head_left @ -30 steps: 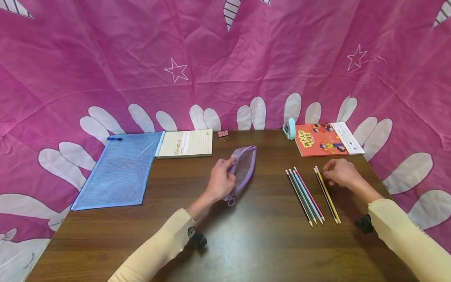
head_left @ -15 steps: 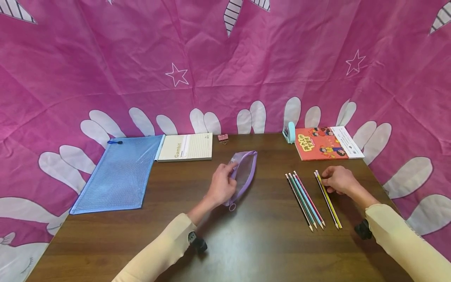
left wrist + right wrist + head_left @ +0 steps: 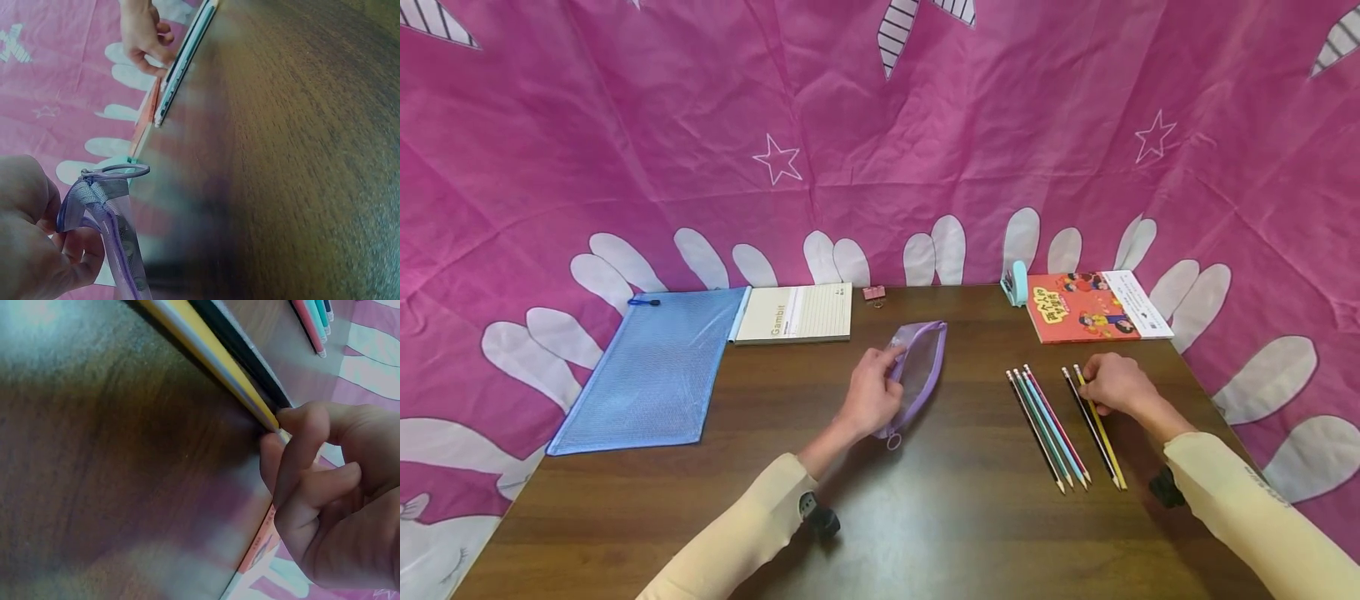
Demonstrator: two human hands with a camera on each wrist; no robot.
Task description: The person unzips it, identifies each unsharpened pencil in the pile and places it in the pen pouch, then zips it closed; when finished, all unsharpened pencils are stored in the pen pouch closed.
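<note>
In the head view, my left hand (image 3: 871, 392) grips the near side of a purple mesh zip pouch (image 3: 919, 367) whose mouth gapes. Its round zip pull (image 3: 139, 168) shows up close in the left wrist view. On the right, my right hand (image 3: 1120, 383) pinches a yellow pencil (image 3: 1108, 446) near its eraser end, between thumb and curled fingers. The pencil's tip points toward the near edge of the table. A black pencil (image 3: 1090, 425) lies just left of it, their tips close together. Further left is a row of several pencils (image 3: 1052, 425) in dark, green, blue and red.
A blue mesh zip bag (image 3: 647, 375) lies at the left beside a Gambit notebook (image 3: 797, 313). A pink binder clip (image 3: 874, 293) sits at the back. Behind the pencils are a light blue stapler-like item (image 3: 1017, 283) and a red picture book (image 3: 1090, 308).
My right hand has moved slightly left and taken hold of the yellow pencil. The yellow and black pencils have spread apart at their eraser ends. The left hand still holds the pouch.
</note>
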